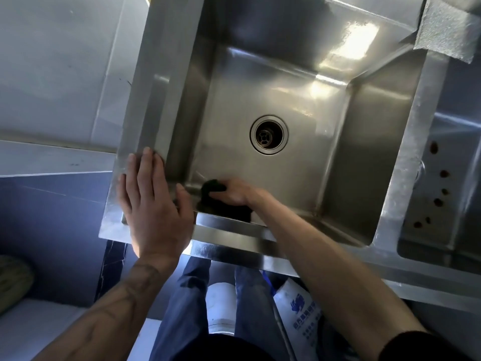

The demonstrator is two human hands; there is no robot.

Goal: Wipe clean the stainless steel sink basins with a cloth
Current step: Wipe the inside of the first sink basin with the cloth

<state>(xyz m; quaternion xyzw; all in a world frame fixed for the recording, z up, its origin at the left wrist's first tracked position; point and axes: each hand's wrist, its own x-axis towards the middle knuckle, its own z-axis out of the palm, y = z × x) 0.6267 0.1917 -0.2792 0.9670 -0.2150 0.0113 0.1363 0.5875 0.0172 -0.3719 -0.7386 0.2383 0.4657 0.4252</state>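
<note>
Currently, the left hand (153,201) is laid flat on the brushed steel rim (145,100) at the sink's near left corner, fingers straight and slightly spread, nothing held. The right hand (234,192) is lowered into the sink basin (299,178), its fingers curled over a dark cloth (223,211), which is pressed into the near left corner where the floor meets the front wall. The cloth is bunched, dark green to black, partly covered by the fingers and showing below them. A round drain (269,134) is set mid-floor, well apart from the cloth. A coarse grey pad (447,29) is draped over the divider at the far right.
</note>
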